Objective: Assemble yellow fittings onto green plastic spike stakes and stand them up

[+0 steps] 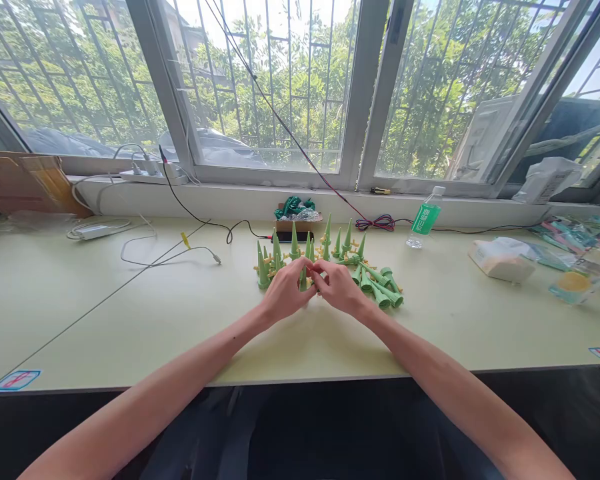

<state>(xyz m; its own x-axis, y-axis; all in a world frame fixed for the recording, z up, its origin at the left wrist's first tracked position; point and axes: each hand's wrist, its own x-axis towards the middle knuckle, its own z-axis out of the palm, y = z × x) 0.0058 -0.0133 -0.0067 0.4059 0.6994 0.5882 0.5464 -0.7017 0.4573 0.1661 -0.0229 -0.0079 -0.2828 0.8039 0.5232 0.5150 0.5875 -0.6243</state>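
Note:
Several green cone-shaped plastic spikes with small yellow parts (325,250) stand and lie in a cluster on the pale green table (130,313). Some stand upright behind my hands, others lie on their sides (383,287) to the right. My left hand (285,293) and my right hand (337,287) meet just in front of the cluster, fingertips pinched together around a green spike (303,277) held between them. Both hands' fingers are curled closed.
A small box with green material (295,213) sits behind the cluster. A water bottle (424,223) stands at the right. White packets (503,259) and coloured packages (575,267) lie far right. Cables (180,247), a charger (93,231) and a power strip (150,175) occupy the left.

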